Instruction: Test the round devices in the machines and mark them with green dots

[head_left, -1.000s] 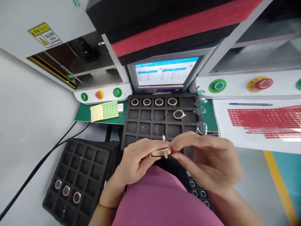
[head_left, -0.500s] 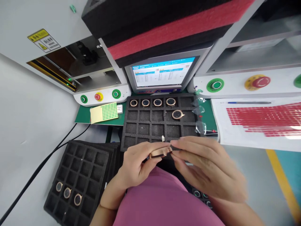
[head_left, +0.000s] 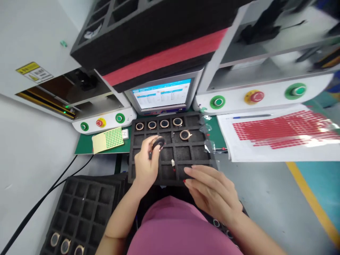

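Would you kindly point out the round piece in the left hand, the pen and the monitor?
Round piece (head_left: 159, 142): head view, on its dark face.
Pen (head_left: 252, 116): head view, middle of its barrel.
Monitor (head_left: 162, 95): head view, on its lit screen.

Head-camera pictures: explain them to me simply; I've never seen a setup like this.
There is no robot here, just a person's two bare hands. Every picture comes from one camera worn on the head, looking forward and down.

The left hand holds a round, watch-like piece above a black foam tray. The right hand is near the tray's close edge, with a red bit at its fingertips; whether it is gripped, I cannot tell.

In the tray's far row sit four similar pieces; a fifth lies one row nearer. Behind stands a screen. Left of the tray is a green-dotted sheet.
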A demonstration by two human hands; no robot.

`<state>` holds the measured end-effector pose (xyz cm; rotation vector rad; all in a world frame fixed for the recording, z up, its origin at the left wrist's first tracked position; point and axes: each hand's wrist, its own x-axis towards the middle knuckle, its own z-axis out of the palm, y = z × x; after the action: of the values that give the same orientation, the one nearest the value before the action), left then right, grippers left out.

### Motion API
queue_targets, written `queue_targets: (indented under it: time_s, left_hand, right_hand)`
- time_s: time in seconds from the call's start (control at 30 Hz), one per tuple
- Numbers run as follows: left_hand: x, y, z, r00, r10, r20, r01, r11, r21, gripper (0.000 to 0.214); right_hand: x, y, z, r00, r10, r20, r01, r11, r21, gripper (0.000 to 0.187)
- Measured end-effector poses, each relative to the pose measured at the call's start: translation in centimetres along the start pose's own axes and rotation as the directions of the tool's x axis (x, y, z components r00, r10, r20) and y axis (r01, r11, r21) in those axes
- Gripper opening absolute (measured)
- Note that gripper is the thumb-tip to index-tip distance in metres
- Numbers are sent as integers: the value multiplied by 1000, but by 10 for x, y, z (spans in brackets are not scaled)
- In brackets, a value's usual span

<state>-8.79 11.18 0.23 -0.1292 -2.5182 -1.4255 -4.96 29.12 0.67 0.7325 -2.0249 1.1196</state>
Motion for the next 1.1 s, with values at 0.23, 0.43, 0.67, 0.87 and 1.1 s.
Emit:
queue_targets:
  time_s: [0.23,0.43,0.67,0.87,1.1]
  left_hand:
    - [107,-33,107,854,193,483,-282,952,117,15]
    - [141,-50,138,870,129,476,-161,987,28,11]
    - [110,-32,99,883,-139,448,266,935,-234,21]
    - [56,-14,44,778,-328,536,552,764,-333,49]
    - [19,3,16,736,-470,487,677,527,-514,47]
  right_hand:
    - [-11,18,-18,990,18,-142,-46,979,-198,14]
    - [-31,33,-40,983,54,-175,-105,950,-294,17]
    - [-34,143,-35,599,777,-195,-796,605,-33,38]
    - [-4,225,10,384,907,-172,-921,390,-4,50]
    - [7,218,24,379,909,-172,-911,399,105,41]
